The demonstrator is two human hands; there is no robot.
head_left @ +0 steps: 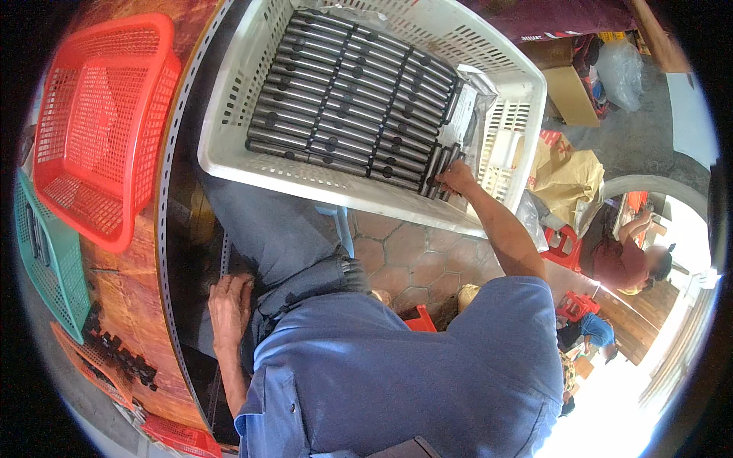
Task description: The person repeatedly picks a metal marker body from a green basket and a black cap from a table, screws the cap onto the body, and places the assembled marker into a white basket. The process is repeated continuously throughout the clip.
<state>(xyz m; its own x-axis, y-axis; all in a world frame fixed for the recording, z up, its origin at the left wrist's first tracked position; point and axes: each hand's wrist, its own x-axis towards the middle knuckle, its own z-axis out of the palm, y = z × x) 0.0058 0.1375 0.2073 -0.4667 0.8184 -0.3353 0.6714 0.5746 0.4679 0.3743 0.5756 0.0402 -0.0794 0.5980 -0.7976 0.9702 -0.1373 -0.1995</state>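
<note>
A white plastic crate [521,84] stands in front of me, with rows of dark metal rods [347,91] that have black round bands or caps packed side by side. My right hand [456,179] reaches into its near right corner, where a few short rods [441,164] lie crosswise to the rows. Its fingers are closed on one of these rods; the fingertips are partly hidden. By the table edge, beside the dark cloth [282,237] over my lap, my left hand [229,305] rests, holding nothing, its fingers loosely bent and apart.
A brown table [137,305] on the left bears a red basket [103,130], a teal basket [57,252] and small black parts [122,355]. To the right are a cardboard box [569,91], a yellowish paper bag [569,179] and red stools [563,246]. Other people sit farther right.
</note>
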